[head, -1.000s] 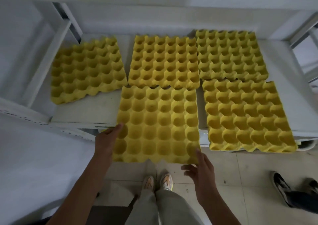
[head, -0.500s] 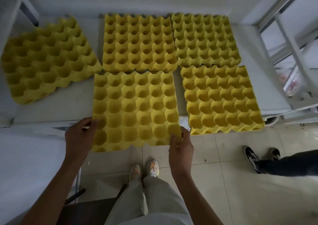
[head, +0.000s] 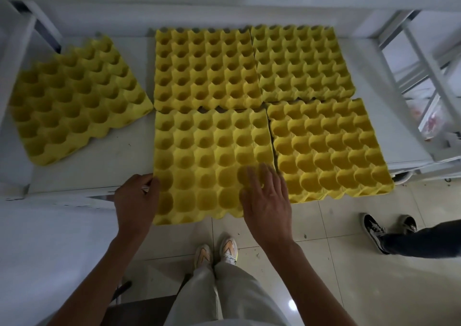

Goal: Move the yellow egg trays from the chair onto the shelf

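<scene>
egg trays on white shelf; left fingers grip edge, right fingers flat; tiled floor.

Five egg trays, all yellow with a regular dimpled cup pattern, are laid on a white shelf beyond the hands. Below the hands, pale floor tiles and white-orange shoes are seen.

Five yellow egg trays lie cups-up on the white shelf. Four sit edge to edge in a square; the near-left tray and near-right tray overhang the front edge. The fifth tray lies skewed, apart at left.
</scene>
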Action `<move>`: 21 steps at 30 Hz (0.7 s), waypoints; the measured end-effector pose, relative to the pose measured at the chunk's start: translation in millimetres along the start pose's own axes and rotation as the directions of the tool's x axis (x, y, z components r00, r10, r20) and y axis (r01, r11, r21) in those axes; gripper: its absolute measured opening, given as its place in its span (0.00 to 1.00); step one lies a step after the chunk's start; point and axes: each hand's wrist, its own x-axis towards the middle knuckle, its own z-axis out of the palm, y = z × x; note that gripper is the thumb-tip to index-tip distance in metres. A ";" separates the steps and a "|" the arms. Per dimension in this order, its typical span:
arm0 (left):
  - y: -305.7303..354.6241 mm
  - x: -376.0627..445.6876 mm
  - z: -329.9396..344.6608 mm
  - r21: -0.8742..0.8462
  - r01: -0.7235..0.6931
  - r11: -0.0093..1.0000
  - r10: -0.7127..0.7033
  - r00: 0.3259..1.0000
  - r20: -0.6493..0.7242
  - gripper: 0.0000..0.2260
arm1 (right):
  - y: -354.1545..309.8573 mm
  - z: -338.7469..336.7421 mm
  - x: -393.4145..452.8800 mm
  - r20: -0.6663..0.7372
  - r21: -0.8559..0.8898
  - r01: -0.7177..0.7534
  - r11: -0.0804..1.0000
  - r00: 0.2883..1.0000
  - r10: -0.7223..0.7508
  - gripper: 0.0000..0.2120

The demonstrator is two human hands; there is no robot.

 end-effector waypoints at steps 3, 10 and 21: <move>4.4 9.7 2.2 0.068 0.010 0.998 -0.011 1.000 0.006 0.08 | -0.6 3.9 13.5 0.058 0.010 0.038 0.999 0.998 -0.039 0.24; 12.7 31.9 5.3 0.217 0.061 0.974 -0.069 0.997 0.029 0.10 | 2.4 1.3 37.0 0.080 0.007 0.067 0.998 0.994 -0.067 0.22; -63.3 117.1 -79.9 0.574 -0.051 0.817 0.138 0.984 -0.108 0.28 | 5.0 6.8 37.4 0.103 -0.041 0.094 0.995 0.991 -0.089 0.27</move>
